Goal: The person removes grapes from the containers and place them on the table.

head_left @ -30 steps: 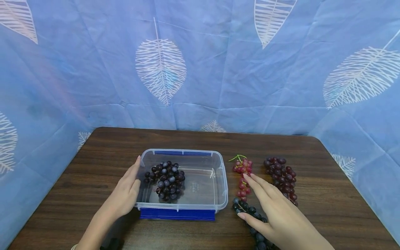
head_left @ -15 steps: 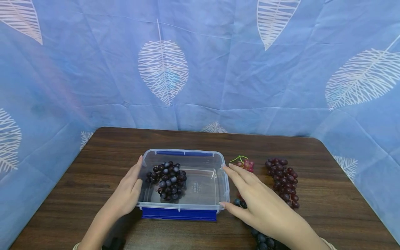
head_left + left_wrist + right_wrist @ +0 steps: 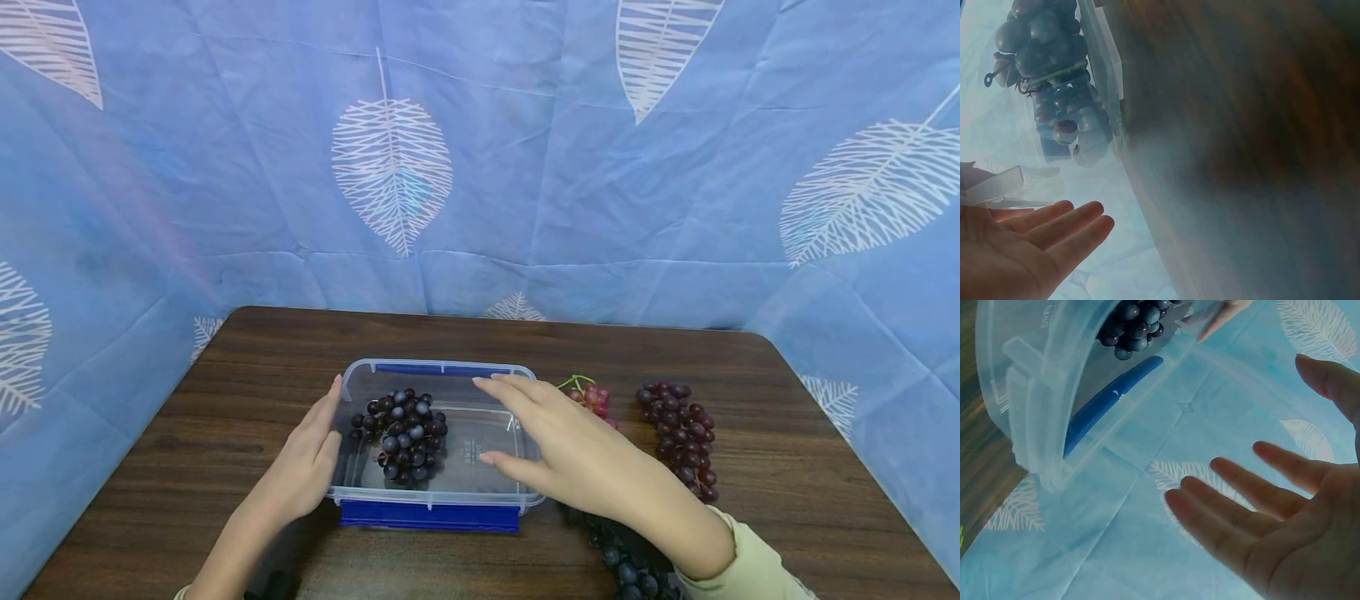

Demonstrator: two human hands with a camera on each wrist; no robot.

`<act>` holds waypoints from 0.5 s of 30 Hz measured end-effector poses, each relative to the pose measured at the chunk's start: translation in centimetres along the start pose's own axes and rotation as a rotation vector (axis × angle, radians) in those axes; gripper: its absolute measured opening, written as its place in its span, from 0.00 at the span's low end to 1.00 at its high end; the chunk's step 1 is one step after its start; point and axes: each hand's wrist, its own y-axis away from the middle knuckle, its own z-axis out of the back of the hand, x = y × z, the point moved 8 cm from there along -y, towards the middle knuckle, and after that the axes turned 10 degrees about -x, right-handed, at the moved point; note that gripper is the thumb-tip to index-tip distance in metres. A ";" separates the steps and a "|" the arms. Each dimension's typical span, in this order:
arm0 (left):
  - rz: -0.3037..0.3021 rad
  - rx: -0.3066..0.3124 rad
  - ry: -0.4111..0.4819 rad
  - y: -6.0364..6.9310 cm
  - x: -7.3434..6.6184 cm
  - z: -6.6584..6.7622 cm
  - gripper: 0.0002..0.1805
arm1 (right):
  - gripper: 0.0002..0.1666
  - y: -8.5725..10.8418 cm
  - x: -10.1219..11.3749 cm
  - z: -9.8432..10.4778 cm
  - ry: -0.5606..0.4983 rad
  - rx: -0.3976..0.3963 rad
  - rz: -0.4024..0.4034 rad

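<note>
A clear plastic food container [image 3: 465, 496] with a blue front latch [image 3: 429, 515] stands lidless on the table. In its left part lies a bunch of dark purple grapes [image 3: 407, 437]. My left hand [image 3: 295, 467] rests along the container's left side, fingers straight; the left wrist view has this hand [image 3: 1035, 250] beside the clear wall. My right hand [image 3: 570, 446], holding nothing, hovers over the container's right side with fingers spread; in the right wrist view, too, the hand [image 3: 1291, 519] is bare. It partly hides a small pink bunch of grapes [image 3: 597, 400].
To the right lies a dark red bunch of grapes [image 3: 681, 437]. Nearer the front, a blue-black bunch [image 3: 628, 573] sits partly under my right forearm. A small black object [image 3: 272, 585] is by the left forearm. Behind the wooden table [image 3: 187, 467] hangs a blue leaf-patterned cloth [image 3: 517, 167].
My right hand has moved left, from above the pink and blue-black grapes, past the container's right rim, to over its right side. The left hand stays against the container.
</note>
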 end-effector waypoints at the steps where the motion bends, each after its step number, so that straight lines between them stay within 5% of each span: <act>1: 0.000 0.000 0.001 0.0 0.0 0.0 0.37 | 0.44 -0.4 0.1 -0.1 -0.007 0.004 0.012; 15: 0.002 0.005 -0.004 -0.1 0.2 -0.1 0.37 | 0.38 -4.9 1.0 -1.8 -0.008 0.073 0.128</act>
